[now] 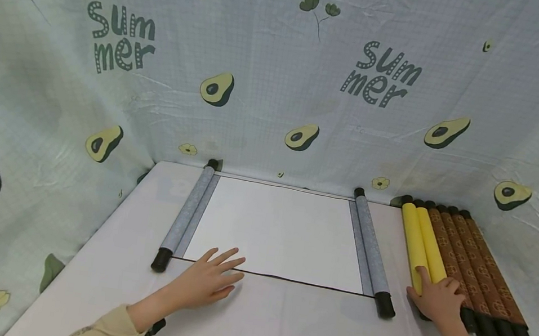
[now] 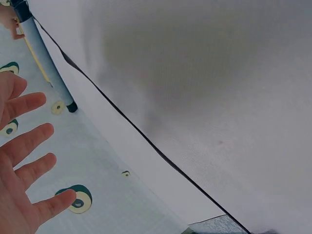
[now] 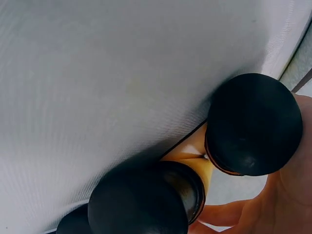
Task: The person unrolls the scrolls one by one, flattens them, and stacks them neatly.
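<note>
An unrolled scroll with a blank white sheet [image 1: 276, 231] lies flat in the middle of the table, a grey-blue roller [image 1: 187, 208] at its left end and another roller [image 1: 372, 244] at its right. Over the sheet's near edge my left hand [image 1: 208, 282] hovers, fingers spread, holding nothing. At the right, my right hand [image 1: 436, 300] grips the near end of the outermost yellow scroll [image 1: 412, 241], its thumb on the left side. A second yellow scroll [image 1: 431, 240] lies beside it. In the right wrist view the gripped scroll's black end cap [image 3: 253, 124] sits against the palm.
Several brown patterned scrolls [image 1: 479, 263] with black caps lie side by side, right of the yellow ones. A pale cloth [image 1: 275, 44] printed with avocados and lettering rises behind the white table [image 1: 259, 325] and along its sides.
</note>
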### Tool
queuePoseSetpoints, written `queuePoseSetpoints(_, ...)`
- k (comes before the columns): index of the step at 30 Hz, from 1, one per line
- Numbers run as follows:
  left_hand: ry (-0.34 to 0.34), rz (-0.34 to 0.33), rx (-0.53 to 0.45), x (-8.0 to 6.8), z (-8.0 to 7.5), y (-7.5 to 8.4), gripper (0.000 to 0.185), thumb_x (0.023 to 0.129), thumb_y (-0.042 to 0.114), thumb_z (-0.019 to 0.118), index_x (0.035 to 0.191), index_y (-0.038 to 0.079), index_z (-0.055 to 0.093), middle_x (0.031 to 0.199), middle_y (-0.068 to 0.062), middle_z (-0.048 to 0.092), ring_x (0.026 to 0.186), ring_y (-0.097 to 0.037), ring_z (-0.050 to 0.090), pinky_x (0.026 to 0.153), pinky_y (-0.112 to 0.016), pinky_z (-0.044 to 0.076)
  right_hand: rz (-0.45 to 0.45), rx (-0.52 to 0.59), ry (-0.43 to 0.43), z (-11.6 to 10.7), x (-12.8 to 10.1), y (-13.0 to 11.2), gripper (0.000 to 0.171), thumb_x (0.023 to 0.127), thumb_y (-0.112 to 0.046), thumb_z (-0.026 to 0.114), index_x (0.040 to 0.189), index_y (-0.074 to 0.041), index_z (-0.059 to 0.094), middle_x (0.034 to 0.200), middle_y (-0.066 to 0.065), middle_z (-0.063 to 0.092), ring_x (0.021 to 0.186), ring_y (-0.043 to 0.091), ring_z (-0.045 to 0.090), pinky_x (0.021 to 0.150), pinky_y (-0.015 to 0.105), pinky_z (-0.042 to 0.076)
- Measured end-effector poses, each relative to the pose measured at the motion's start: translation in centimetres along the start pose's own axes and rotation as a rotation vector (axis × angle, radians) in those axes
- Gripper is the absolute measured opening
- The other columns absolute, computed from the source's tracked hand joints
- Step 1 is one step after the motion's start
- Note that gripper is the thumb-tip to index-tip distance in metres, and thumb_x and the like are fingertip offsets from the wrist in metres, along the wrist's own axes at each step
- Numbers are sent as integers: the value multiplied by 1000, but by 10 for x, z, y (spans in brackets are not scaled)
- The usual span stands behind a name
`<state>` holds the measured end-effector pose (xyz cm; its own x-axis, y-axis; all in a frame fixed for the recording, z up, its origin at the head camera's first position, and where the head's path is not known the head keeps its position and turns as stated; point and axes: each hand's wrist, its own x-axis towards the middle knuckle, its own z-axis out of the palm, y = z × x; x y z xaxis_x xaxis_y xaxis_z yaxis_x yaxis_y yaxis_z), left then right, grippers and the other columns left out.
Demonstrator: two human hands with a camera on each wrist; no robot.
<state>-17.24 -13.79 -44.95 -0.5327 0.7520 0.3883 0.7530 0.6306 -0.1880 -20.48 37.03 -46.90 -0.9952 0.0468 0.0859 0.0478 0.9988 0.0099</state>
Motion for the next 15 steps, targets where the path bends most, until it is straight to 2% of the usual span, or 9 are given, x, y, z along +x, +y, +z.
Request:
queuePoseSetpoints(8,-11,7,-8,1,-2,1,25,83,29,60,107,23,63,125,-3,55,122,-26,45,88,-49,43,-7,36,46,-2,-1,-3,53,78,-32,61,116,-7,33,89,47,30,83,64,30,59,66,34)
queuePoseSetpoints(15,-6,0,-16,-2,0,1,25,82,28,61,107,23,63,125,-2,55,121,-25,45,88,-48,43,8,144,-19,-3,-1,-3,51,80,-20,57,120,-7,29,92,44,24,79,63,27,56,67,33)
